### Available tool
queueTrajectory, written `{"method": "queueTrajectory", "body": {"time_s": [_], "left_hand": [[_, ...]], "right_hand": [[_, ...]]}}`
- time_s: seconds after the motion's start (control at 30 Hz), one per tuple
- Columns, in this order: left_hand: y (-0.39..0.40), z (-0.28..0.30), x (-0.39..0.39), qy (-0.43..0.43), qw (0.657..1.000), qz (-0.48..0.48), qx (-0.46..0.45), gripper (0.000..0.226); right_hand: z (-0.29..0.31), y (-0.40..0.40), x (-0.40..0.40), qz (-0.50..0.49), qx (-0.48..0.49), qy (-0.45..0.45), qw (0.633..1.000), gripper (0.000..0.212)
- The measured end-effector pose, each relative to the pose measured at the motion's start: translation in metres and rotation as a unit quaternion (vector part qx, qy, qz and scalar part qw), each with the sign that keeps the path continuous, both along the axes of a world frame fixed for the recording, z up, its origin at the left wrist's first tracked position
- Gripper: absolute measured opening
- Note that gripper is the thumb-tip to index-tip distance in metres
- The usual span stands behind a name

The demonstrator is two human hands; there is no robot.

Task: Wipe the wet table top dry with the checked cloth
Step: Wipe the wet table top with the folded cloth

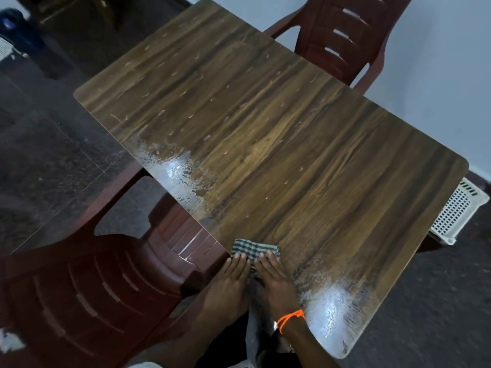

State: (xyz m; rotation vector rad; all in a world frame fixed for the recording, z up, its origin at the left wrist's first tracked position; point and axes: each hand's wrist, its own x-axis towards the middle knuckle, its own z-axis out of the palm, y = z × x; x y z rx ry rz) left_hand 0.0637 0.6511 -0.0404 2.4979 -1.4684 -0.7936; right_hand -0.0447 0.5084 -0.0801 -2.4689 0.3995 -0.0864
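A folded green-and-white checked cloth (253, 249) lies at the near corner of the wood-grain table top (265, 128). My left hand (231, 280) and my right hand (276, 280) both lie flat on the cloth's near part, fingers together, pressing it down. An orange thread band circles my right wrist. Wet sheen and droplets show along the left edge (178, 176) and along the near right edge (332, 314). Small drops are scattered over the far half of the table.
A dark red plastic chair (93, 288) stands tucked at the near left side. A second red chair (342, 35) stands at the far side. A white perforated basket (457, 216) sits on the floor past the right corner. Dark speckled floor surrounds the table.
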Motion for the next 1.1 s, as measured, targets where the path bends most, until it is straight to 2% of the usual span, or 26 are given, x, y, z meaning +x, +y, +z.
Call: {"method": "queueTrajectory", "body": {"time_s": [0.07,0.23,0.33,0.43,0.67,0.9,1.1], "left_hand": [[-0.018,0.002,0.001,-0.019,1.000,0.000,-0.003,0.072],[-0.056,0.005,0.048,-0.046,0.998,0.035,0.000,0.075],[-0.051,0.002,0.086,-0.035,0.997,0.070,-0.001,0.074],[-0.027,0.002,0.112,-0.029,0.994,0.101,-0.013,0.072],[0.024,-0.002,0.085,-0.025,0.994,0.091,-0.053,0.060],[-0.033,0.001,0.074,-0.006,0.999,0.025,-0.041,0.072],[-0.078,0.007,0.131,-0.012,0.995,0.089,-0.052,0.059]], "right_hand": [[0.004,-0.012,0.004,-0.037,-0.014,-0.019,0.999,0.045],[0.006,-0.029,0.064,-0.120,-0.001,-0.032,0.992,0.051],[0.005,-0.017,0.107,-0.131,0.040,-0.020,0.990,0.051],[0.004,0.006,0.134,-0.099,0.056,-0.011,0.993,0.046],[-0.003,0.031,0.107,-0.026,0.053,-0.003,0.998,0.050],[0.004,-0.020,0.082,-0.112,0.020,-0.035,0.993,0.046],[0.004,-0.047,0.140,-0.168,0.044,-0.033,0.984,0.046]]}}
